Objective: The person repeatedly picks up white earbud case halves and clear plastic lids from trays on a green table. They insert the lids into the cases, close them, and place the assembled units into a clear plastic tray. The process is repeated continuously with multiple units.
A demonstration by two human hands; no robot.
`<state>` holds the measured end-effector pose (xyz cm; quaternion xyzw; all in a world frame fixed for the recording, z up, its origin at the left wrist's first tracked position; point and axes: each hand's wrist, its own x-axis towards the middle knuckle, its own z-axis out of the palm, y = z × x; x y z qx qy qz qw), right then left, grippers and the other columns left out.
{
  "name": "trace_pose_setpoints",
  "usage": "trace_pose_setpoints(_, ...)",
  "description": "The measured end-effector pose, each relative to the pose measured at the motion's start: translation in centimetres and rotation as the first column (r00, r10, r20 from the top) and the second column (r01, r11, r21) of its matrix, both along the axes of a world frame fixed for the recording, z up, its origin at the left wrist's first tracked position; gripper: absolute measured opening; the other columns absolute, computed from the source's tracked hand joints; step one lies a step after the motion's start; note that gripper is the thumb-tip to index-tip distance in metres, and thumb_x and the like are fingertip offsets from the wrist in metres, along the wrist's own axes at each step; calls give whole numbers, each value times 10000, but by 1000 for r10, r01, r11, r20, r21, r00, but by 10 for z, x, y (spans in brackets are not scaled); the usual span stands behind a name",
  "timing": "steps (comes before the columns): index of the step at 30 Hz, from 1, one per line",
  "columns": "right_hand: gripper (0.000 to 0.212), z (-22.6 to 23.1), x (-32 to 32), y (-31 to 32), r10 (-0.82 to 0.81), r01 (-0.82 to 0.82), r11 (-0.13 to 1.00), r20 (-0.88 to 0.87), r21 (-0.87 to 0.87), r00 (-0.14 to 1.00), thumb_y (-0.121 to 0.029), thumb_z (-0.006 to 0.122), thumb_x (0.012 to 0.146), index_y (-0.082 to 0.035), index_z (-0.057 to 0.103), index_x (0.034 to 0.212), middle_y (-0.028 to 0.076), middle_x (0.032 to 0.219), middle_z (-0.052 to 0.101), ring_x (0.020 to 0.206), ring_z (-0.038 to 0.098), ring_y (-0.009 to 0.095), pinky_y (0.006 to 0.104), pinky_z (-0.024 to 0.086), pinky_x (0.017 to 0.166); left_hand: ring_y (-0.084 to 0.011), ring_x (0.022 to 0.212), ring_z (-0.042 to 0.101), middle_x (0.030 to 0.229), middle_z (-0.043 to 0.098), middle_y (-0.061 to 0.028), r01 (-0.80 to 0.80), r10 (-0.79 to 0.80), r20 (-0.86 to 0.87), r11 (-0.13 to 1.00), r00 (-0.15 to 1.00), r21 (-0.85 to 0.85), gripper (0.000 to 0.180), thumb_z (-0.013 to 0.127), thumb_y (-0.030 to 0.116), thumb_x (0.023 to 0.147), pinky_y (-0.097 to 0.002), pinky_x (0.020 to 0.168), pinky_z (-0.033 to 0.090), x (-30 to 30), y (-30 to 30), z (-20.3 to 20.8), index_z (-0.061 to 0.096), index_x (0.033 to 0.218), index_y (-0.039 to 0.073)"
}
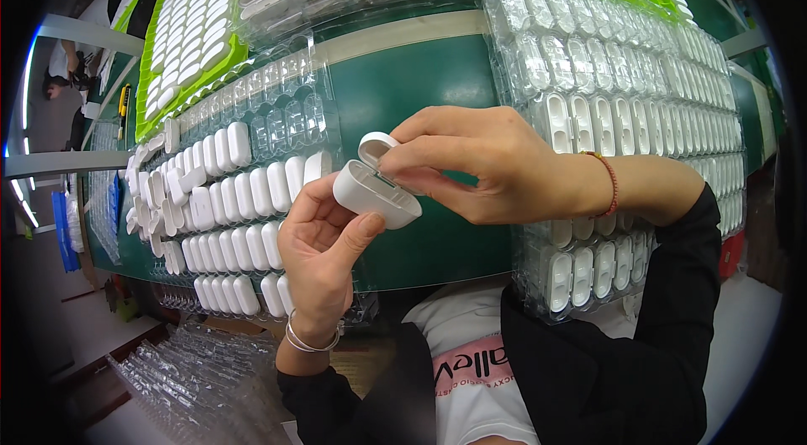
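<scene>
Right hand (504, 163): fingers at lid (371, 144), grip unclear. Left hand (322, 256): fingers gripping case (370, 196). Risk: over-levering could strain lid; slack left hold could drop case.

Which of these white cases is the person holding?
The open case in the left hand, with the right hand at its lid; those in the clear trays are not held.

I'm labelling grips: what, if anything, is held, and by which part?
A white case: the left hand grips it by its body. The right hand is at the raised lid; whether it grips there is unclear.
</scene>
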<state>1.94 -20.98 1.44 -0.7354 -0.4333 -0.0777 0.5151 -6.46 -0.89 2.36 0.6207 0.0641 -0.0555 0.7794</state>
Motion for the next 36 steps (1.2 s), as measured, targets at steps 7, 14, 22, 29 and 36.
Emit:
trace_pose_setpoints(7,306,1,-5,-4,-3,41,983,210,-177,978,-9,714,722,-69,670,1019,76,944,623,709,656,222,288,541,561,-176,1006,641,1094,641,-141,-6,3,77,999,997,42,385,731,-31,820,-296,889,526,-4,-1,-3,534,1150,-50)
trace_pose_setpoints(14,318,5,-12,-5,-4,25,990,149,-138,989,49,689,685,-75,669,977,80,934,616,681,642,231,301,530,553,-143,959,622,1015,616,-77,60,-51,170,997,984,-47,362,753,-42,788,-265,857,508,-7,-5,-11,544,1083,-26)
trace_pose_setpoints(22,319,20,4,2,35,-36,999,67,18,997,9,748,728,-80,698,1030,99,936,649,753,657,233,307,527,609,-148,967,619,1043,627,-86,-23,43,97,979,994,-203,357,748,-45,791,-303,899,493,-6,5,-7,538,1077,-2)
trace_pose_setpoints(29,186,36,-4,38,113,-123,992,-220,-32,969,-40,734,761,-33,665,934,123,805,653,647,628,271,356,497,574,-195,1127,584,1191,593,-140,-63,74,128,994,989,-87,389,676,-24,867,-331,939,486,-5,28,-2,487,1208,-28)
trace_pose_setpoints(36,176,45,189,86,-235,264,962,289,-66,928,-63,663,827,-17,720,987,156,885,723,651,664,209,303,516,625,-205,1122,559,1257,524,-155,-162,80,310,955,948,250,364,589,-67,881,-308,905,489,-29,53,9,503,1233,-42)
